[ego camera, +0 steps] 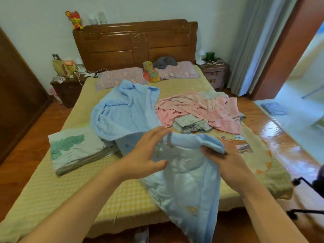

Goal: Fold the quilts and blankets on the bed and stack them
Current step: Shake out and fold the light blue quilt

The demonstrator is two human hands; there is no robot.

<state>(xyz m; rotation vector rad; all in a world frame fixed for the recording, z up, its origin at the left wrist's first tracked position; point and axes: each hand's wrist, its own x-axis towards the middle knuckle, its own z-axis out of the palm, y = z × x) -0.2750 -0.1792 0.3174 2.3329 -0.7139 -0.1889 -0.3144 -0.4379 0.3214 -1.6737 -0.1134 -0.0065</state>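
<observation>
In the head view, the light blue quilt [122, 111] lies heaped across the middle of the bed [43, 190], and one end of it trails over the near edge toward the floor. The person's right hand [228, 163] pinches a corner of that near end, with the fingers curled round a fold of fabric. The left hand [147, 153] hovers just beside the same bunch with its fingers spread and relaxed, touching or nearly touching the cloth but gripping nothing.

A folded leaf-print quilt [75, 149] already sits at the near left of the bed, partly under the blue heap. A pink blanket [201, 109] is crumpled on the right, tangled over a grey-green cloth [191, 123]. A cartoon-print blanket [245, 146] is spread flat beneath them at the near right. Two pillows [121, 78] lie at the far end, against the headboard [135, 41].

The blue quilt looks soft, limp and light. Its underside seems glossy, so it may slide through a loose pinch. It has a towelling face that should hold a crease poorly. It will probably sag unless it is held at two corners along one edge, so the free hand would do best to find the neighbouring corner. The hanging end adds drag and could pull the quilt off the bed.
</observation>
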